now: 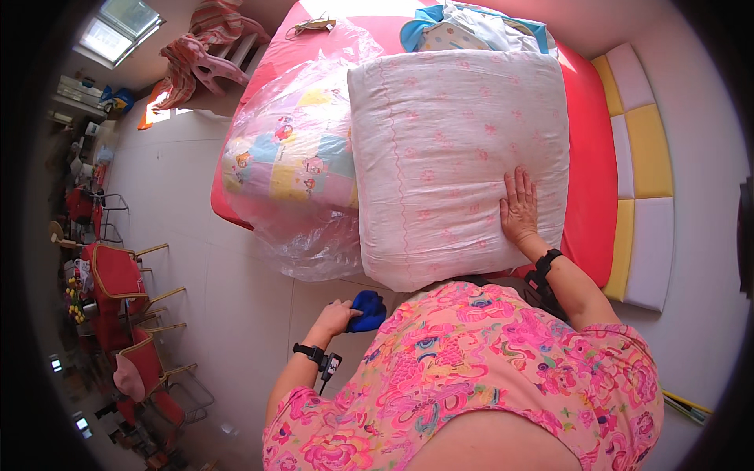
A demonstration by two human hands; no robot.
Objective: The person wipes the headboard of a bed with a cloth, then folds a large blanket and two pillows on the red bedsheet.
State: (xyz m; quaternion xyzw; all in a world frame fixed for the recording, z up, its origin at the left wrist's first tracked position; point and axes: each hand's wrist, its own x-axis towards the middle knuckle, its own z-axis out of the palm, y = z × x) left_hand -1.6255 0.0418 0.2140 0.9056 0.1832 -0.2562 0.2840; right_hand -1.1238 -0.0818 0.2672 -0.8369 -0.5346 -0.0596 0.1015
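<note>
My right hand (520, 209) lies flat with its fingers spread on a folded white quilt (453, 153) with faint pink flowers. The quilt rests on a bed with a red sheet (589, 224), its near edge close to my body. Down at my left side, my left hand (337, 318) grips a bunched blue cloth (368, 312). Left of the quilt is a clear plastic bag (318, 247) around bedding with coloured squares and cartoon figures (288, 159). The quilt's left edge meets or overlaps this bag; I cannot tell which.
Behind the quilt lies blue-and-white bedding (477, 32). A power strip (315, 25) with a cord is at the bed's far left. Yellow and white padded panels (648, 153) line the right wall. Red chairs (121, 271) stand left, and a pink plastic item (215, 65) stands beyond the bed.
</note>
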